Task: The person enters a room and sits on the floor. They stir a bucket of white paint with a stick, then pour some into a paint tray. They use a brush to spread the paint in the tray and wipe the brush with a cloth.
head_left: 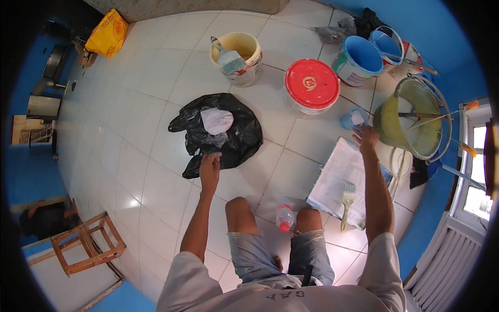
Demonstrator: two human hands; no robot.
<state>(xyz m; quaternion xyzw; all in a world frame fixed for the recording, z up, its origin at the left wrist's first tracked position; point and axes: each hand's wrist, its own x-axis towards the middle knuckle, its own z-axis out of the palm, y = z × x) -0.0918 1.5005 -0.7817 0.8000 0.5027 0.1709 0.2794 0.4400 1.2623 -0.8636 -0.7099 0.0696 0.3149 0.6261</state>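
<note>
Left hand (210,164) at near edge of black bag (242,127), right hand (368,138) by blue container (348,121), grips unclear, bare tile (275,166) between.

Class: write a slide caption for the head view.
Left hand at a black plastic bag, right hand beside a small blue container, near a red-lidded bucket on white tiles.

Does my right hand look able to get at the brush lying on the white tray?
Probably yes: the brush lies uncovered on the white tray, and nothing seems to stand between it and your right hand.
</note>
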